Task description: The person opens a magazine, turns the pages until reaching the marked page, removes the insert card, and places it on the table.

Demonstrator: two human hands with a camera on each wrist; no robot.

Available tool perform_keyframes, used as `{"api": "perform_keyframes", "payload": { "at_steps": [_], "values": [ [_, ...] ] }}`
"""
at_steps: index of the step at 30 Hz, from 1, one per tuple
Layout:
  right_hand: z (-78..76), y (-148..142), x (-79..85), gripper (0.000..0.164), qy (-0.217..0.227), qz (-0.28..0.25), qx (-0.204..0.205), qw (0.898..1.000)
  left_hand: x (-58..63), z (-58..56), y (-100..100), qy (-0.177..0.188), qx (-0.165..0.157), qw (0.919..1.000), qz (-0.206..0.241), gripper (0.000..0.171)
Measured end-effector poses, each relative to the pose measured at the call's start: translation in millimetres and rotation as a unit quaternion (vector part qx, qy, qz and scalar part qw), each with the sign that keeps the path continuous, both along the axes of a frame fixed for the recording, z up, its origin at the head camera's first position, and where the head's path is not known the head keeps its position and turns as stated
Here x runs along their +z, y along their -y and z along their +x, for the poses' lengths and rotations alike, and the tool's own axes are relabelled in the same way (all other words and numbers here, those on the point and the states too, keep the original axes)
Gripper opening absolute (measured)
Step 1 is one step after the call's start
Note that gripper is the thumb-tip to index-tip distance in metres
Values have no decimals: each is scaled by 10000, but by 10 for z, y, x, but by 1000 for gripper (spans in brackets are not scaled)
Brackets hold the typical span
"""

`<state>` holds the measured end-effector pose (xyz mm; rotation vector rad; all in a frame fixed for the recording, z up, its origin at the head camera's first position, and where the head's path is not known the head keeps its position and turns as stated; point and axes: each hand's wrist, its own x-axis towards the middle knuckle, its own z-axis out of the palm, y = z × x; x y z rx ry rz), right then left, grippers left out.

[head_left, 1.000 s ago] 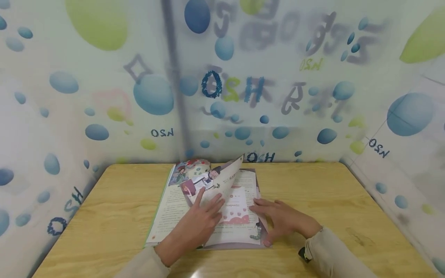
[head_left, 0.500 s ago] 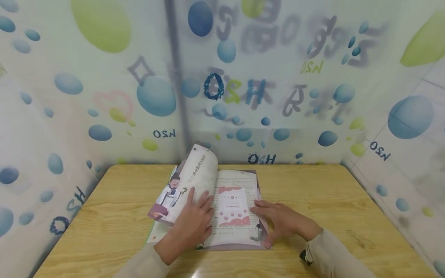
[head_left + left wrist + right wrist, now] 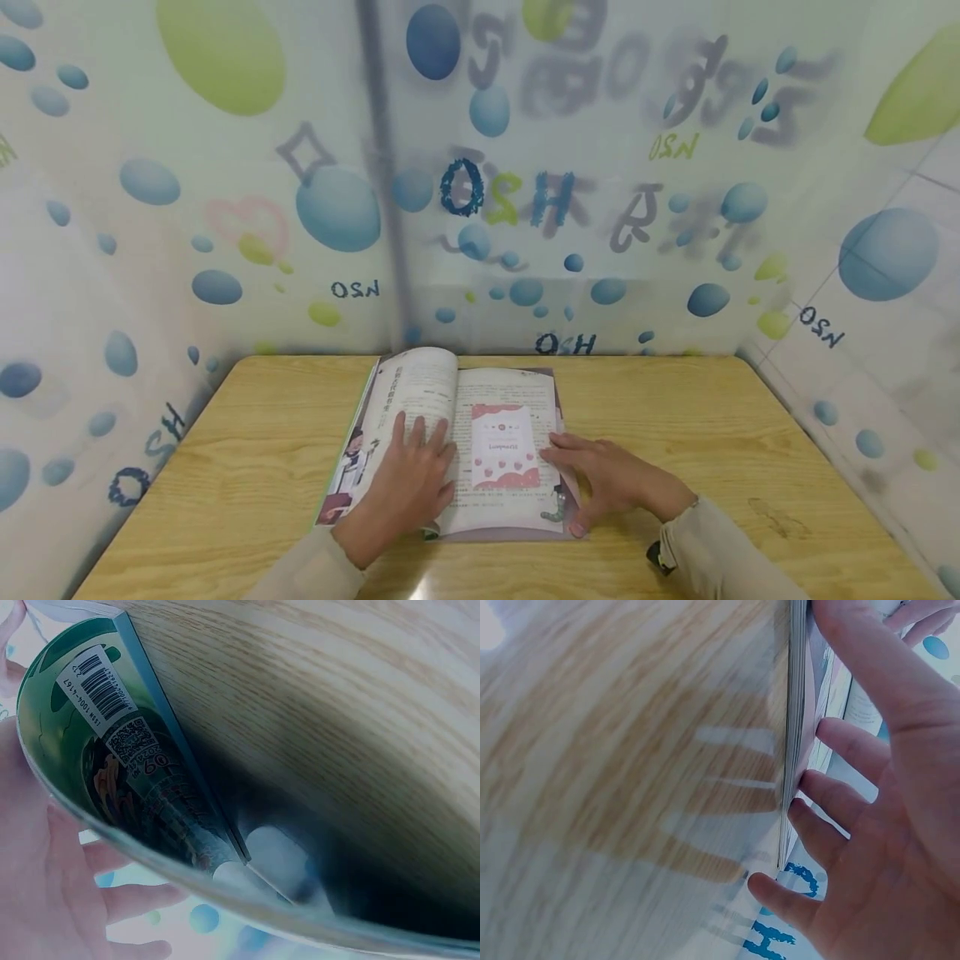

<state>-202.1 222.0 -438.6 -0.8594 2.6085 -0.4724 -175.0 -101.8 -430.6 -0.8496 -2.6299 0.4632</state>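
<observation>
A magazine (image 3: 502,521) lies spread on the table, text pages facing up. On its right page sits a pink and white card (image 3: 501,446) with strawberry print. My left hand (image 3: 408,479) rests on the left page (image 3: 416,387), fingers extended. In the left wrist view, the green back cover (image 3: 75,682) with a barcode bows up from the tabletop beside that hand. At the right edge my right hand (image 3: 611,475) touches the pages, thumb near the lower corner and fingers spread. The right wrist view shows those fingertips (image 3: 829,729) against the magazine's edge (image 3: 795,712).
The wooden table (image 3: 675,400) extends on both sides of the magazine. A pale wall (image 3: 660,250) with blue and green bubble prints stands behind it, and side walls flank it. A dark object (image 3: 660,557) shows at the right sleeve's cuff.
A page with a drawn figure has turned over leftward under my left hand and now lies on the left side. The card on the right page is fully uncovered. My right hand has stayed put.
</observation>
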Motion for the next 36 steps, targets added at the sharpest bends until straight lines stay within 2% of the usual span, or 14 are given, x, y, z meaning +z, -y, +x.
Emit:
{"api": "perform_keyframes", "payload": {
  "at_steps": [4,13,24,30,36],
  "values": [
    [-3,-1,-4,105,-18,13,13,10000,-3,11,8,-8,33,10000,70,50],
    [-9,-5,-22,104,-21,-61,36,10000,-59,4,30,274,161,9992,240,53],
    [-21,2,37,101,-46,11,80,10000,-107,0,37,180,57,9995,246,53],
    [-130,66,65,85,-186,-79,-171,9996,-138,-6,50,174,-17,9993,345,54],
    [-290,164,74,74,-583,-499,-144,9970,-148,-5,56,300,11,9991,316,54]
  ]
}}
